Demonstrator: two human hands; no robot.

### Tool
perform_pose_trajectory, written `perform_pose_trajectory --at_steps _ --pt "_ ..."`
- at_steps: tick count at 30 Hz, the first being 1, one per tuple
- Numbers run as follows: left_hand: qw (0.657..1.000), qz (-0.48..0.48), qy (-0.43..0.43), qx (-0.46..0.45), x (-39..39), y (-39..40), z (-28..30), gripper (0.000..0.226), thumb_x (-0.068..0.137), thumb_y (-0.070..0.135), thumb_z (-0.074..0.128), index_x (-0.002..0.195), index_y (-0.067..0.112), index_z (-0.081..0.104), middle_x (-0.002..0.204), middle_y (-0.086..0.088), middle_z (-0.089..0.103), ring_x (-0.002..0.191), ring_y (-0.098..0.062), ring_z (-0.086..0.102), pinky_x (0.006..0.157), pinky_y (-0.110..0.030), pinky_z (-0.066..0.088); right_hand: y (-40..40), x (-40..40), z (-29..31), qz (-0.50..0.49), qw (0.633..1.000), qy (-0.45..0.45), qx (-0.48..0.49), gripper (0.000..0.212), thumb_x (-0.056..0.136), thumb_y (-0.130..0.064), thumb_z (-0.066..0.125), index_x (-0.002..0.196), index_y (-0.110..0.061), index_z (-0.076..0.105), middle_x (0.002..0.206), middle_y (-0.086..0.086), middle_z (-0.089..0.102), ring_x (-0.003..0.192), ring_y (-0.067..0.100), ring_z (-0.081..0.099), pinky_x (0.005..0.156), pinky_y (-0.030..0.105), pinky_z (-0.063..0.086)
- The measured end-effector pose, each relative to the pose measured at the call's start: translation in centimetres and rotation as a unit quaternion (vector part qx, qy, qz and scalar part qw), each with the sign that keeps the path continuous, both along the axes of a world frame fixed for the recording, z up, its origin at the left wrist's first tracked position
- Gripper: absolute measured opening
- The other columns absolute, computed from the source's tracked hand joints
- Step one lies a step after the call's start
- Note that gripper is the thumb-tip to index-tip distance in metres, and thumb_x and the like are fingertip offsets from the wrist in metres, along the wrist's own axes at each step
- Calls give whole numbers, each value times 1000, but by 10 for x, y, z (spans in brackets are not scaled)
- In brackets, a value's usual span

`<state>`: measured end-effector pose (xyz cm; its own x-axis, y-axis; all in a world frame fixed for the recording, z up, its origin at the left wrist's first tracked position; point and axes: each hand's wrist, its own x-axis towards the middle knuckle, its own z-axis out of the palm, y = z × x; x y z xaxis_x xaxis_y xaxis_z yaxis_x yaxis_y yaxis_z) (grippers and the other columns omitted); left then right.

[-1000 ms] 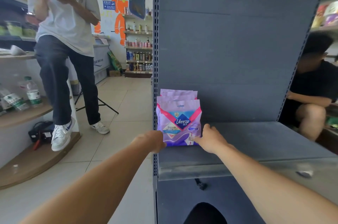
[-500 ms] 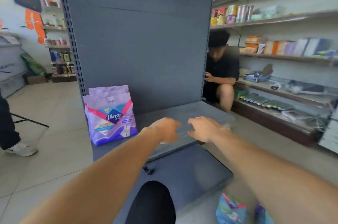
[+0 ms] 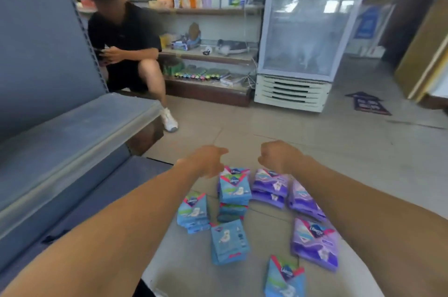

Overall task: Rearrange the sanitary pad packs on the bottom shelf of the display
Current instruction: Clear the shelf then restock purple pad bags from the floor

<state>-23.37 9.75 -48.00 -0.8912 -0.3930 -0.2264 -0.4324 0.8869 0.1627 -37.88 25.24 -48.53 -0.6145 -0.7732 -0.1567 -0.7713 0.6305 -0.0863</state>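
Note:
Several sanitary pad packs lie on the floor below my hands: a stack of blue packs (image 3: 234,191), more blue packs (image 3: 193,212), purple packs (image 3: 270,186) and a large purple pack (image 3: 315,242). My left hand (image 3: 208,159) hovers just above the blue stack, fingers loosely curled, holding nothing. My right hand (image 3: 276,155) is closed in a loose fist above the purple packs, also holding nothing. The grey bottom shelf (image 3: 72,136) of the display runs along the left; its visible part carries no packs.
A person in black (image 3: 123,37) crouches behind the shelf's far end. A glass-door fridge (image 3: 303,30) stands at the back, with wall shelves of goods (image 3: 206,8) beside it. Tiled floor (image 3: 339,151) stretches to the right.
The view has swung right, away from the purple packs standing on the shelf. Both hands have left the shelf and now hang over the packs on the floor.

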Motion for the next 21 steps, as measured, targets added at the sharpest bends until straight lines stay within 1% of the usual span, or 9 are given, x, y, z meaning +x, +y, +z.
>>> perform_pose_trajectory --at_steps 3,6,9,11,13,15,17,19,21 --pt "999 -53 -9 9 -39 35 -32 61 94 23 54 151 23 32 151 -12 39 138 -27 37 109 -31 32 63 -23 -23 -84 996 -24 25 36 94 -38 47 113 -8 56 123 20 60 111 35 57 89 37 47" --pt "995 -100 -16 22 -70 71 -61 57 92 18 53 147 19 39 146 -13 46 133 -30 43 104 -31 36 120 -32 -44 -165 985 -47 33 34 96 -35 48 118 -10 56 126 17 58 113 33 55 85 33 44" --pt "989 -137 -31 43 -96 101 -89 58 93 20 51 148 21 35 147 -12 44 132 -31 43 103 -30 37 163 -38 -66 -233 968 -78 50 33 95 -34 51 118 -11 56 122 12 61 107 27 59 83 31 48" --pt "985 -154 -41 61 -108 115 -104 57 95 21 50 149 19 33 149 -12 42 133 -30 42 103 -29 36 185 -41 -78 -266 957 -101 53 31 96 -35 51 115 -11 55 116 9 61 103 24 58 78 29 45" --pt "982 -167 -44 76 -119 124 -118 54 95 19 49 147 18 36 146 -10 45 130 -29 45 98 -27 38 200 -44 -88 -289 949 -113 50 29 95 -36 51 112 -13 55 116 9 60 103 25 57 75 27 39" --pt "981 -166 -48 82 -129 129 -130 57 95 17 48 150 22 32 146 -8 45 129 -28 47 93 -25 40 210 -49 -100 -307 944 -117 43 30 94 -37 51 113 -14 55 120 9 59 104 26 56 75 28 39" --pt "982 -162 -52 85 -140 130 -142 62 95 18 47 152 24 26 149 -7 40 133 -27 43 96 -27 40 214 -53 -112 -313 940 -129 42 32 96 -39 50 116 -14 53 121 8 58 99 23 55 75 29 41" --pt "983 -157 -50 86 -152 129 -154 63 95 20 48 153 25 24 152 -7 35 136 -27 40 98 -30 41 214 -59 -127 -318 936 -143 41 34 97 -39 49 119 -14 51 117 6 56 94 21 51 76 29 41" --pt "984 -141 -48 94 -164 128 -167 65 94 21 48 153 26 22 155 -8 28 138 -28 37 100 -33 41 213 -67 -146 -318 935 -153 40 35 97 -40 49 121 -15 49 119 4 56 97 21 53 77 29 43"
